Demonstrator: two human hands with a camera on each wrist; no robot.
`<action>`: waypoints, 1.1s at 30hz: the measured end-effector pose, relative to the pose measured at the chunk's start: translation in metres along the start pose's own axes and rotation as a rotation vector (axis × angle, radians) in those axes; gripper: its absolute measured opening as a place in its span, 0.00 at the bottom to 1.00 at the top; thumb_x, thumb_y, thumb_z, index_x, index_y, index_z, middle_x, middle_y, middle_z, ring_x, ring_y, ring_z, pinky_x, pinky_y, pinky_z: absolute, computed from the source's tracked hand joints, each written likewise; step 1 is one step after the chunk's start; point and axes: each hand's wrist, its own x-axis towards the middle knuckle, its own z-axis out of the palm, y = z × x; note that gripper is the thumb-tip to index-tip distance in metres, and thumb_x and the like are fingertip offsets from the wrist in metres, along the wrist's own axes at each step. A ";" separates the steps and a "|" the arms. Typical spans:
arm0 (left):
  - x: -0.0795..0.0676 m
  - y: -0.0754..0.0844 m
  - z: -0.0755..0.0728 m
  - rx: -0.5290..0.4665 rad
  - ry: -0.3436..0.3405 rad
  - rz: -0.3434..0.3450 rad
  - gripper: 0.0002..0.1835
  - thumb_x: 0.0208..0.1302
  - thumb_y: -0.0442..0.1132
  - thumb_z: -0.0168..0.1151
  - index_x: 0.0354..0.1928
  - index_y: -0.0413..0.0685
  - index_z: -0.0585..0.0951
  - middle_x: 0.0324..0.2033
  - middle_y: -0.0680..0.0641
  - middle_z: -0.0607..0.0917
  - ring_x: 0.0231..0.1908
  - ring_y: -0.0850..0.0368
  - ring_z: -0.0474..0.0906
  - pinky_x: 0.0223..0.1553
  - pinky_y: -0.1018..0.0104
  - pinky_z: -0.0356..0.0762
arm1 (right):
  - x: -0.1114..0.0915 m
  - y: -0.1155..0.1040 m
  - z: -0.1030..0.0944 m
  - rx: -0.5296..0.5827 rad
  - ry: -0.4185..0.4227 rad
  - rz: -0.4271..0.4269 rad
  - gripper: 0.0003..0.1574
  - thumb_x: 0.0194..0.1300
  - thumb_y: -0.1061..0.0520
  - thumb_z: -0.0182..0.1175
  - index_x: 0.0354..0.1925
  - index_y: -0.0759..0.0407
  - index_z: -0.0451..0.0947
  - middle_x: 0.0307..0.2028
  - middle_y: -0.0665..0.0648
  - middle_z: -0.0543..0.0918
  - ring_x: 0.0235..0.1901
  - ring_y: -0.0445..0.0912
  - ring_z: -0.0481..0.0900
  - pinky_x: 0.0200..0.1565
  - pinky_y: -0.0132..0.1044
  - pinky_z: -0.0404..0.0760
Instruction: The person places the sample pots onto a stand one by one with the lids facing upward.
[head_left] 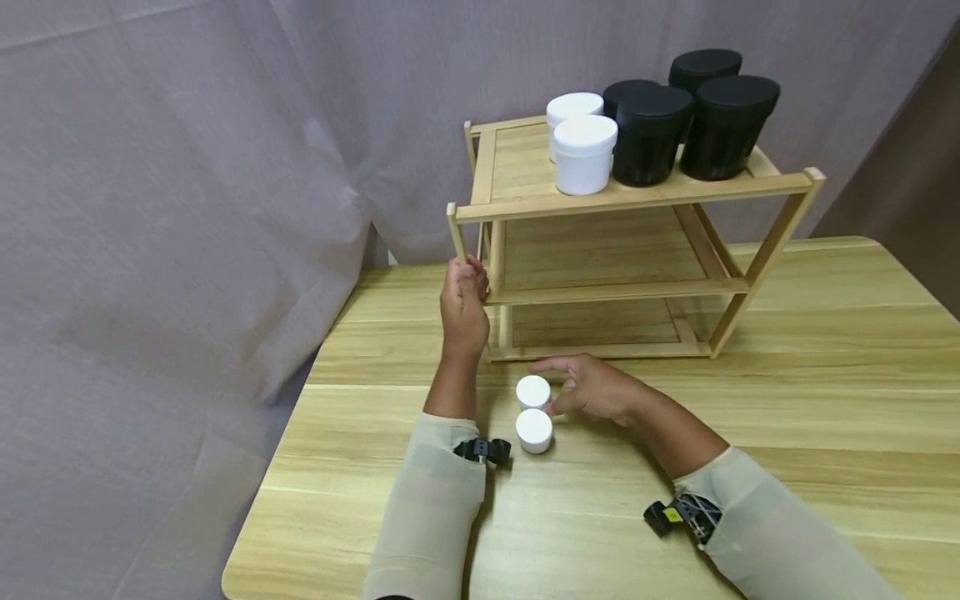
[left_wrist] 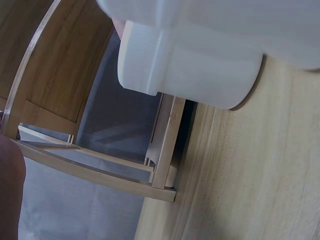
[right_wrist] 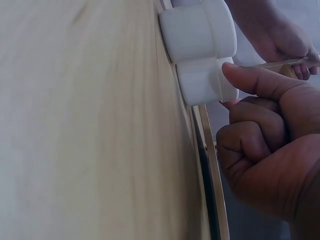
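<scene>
My left hand [head_left: 463,308] grips the left front post of a three-tier wooden rack [head_left: 600,296]. Two small white lidded jars stand upright on the table, one behind the other, in front of the rack's left end. My right hand [head_left: 596,387] is at the farther jar [head_left: 533,390]. Its thumb and index finger lie on either side of that jar's lid, while the other fingers are curled in, as the right wrist view shows. The nearer jar [head_left: 534,431] stands close in front, with no hand gripping it. Both jars loom large in the left wrist view.
On the rack's top shelf stand two larger white jars [head_left: 585,158] and several black jars [head_left: 651,137]. The lower shelves have wooden panels. A grey curtain [head_left: 187,208] hangs behind and left of the wooden table [head_left: 360,492].
</scene>
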 end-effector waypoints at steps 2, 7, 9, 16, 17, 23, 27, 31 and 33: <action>0.000 0.000 0.000 -0.001 0.001 0.003 0.48 0.77 0.74 0.39 0.50 0.24 0.70 0.27 0.55 0.67 0.29 0.64 0.64 0.33 0.72 0.64 | 0.001 0.001 0.000 0.001 -0.004 0.001 0.51 0.62 0.68 0.75 0.80 0.65 0.67 0.17 0.44 0.67 0.18 0.36 0.67 0.23 0.28 0.64; 0.000 0.002 -0.001 0.005 -0.005 0.013 0.46 0.77 0.74 0.39 0.50 0.27 0.71 0.27 0.54 0.67 0.29 0.64 0.63 0.33 0.71 0.64 | 0.005 0.006 0.000 -0.003 -0.010 -0.002 0.52 0.62 0.68 0.75 0.80 0.63 0.67 0.27 0.49 0.78 0.21 0.36 0.70 0.26 0.28 0.69; 0.000 0.003 -0.001 0.010 -0.010 0.018 0.47 0.77 0.74 0.39 0.50 0.26 0.71 0.27 0.54 0.67 0.29 0.63 0.63 0.33 0.71 0.64 | 0.006 0.007 0.001 0.000 -0.013 -0.009 0.52 0.62 0.68 0.75 0.81 0.63 0.67 0.43 0.58 0.86 0.25 0.37 0.75 0.29 0.29 0.73; 0.001 0.001 -0.002 0.014 -0.011 0.014 0.50 0.77 0.74 0.38 0.52 0.21 0.69 0.27 0.54 0.67 0.29 0.64 0.64 0.34 0.71 0.64 | 0.009 0.009 0.002 0.010 -0.021 -0.016 0.48 0.64 0.68 0.74 0.79 0.65 0.69 0.69 0.72 0.79 0.43 0.42 0.83 0.42 0.31 0.81; 0.001 0.001 -0.002 0.015 -0.010 0.013 0.50 0.77 0.74 0.38 0.52 0.20 0.69 0.27 0.55 0.67 0.29 0.64 0.64 0.34 0.71 0.64 | 0.008 0.008 0.002 0.009 -0.018 -0.017 0.48 0.64 0.68 0.74 0.79 0.65 0.69 0.69 0.71 0.80 0.44 0.41 0.82 0.43 0.31 0.81; 0.000 0.001 -0.001 0.008 -0.017 0.021 0.50 0.78 0.73 0.38 0.52 0.19 0.69 0.28 0.54 0.67 0.29 0.63 0.63 0.34 0.71 0.64 | 0.006 0.007 0.002 0.005 -0.003 0.019 0.46 0.65 0.66 0.75 0.78 0.61 0.71 0.34 0.52 0.85 0.18 0.35 0.66 0.23 0.27 0.66; 0.000 0.002 -0.001 0.002 -0.021 0.022 0.49 0.78 0.72 0.38 0.52 0.20 0.69 0.28 0.54 0.67 0.30 0.63 0.63 0.34 0.71 0.64 | 0.004 0.006 0.002 0.019 -0.019 0.024 0.48 0.67 0.66 0.74 0.80 0.61 0.69 0.21 0.46 0.77 0.13 0.34 0.60 0.19 0.28 0.61; 0.000 0.002 0.000 -0.003 -0.019 0.019 0.48 0.78 0.73 0.38 0.51 0.23 0.69 0.28 0.53 0.67 0.29 0.63 0.63 0.34 0.71 0.63 | 0.003 0.007 0.001 0.025 -0.028 0.020 0.48 0.67 0.66 0.73 0.81 0.61 0.68 0.20 0.46 0.77 0.13 0.34 0.60 0.19 0.28 0.61; 0.000 0.002 0.000 -0.006 -0.017 0.017 0.47 0.77 0.73 0.38 0.50 0.25 0.70 0.28 0.53 0.67 0.29 0.63 0.63 0.34 0.72 0.63 | 0.004 0.008 0.001 0.027 -0.027 0.022 0.48 0.67 0.66 0.73 0.81 0.61 0.68 0.19 0.45 0.75 0.12 0.34 0.59 0.19 0.27 0.61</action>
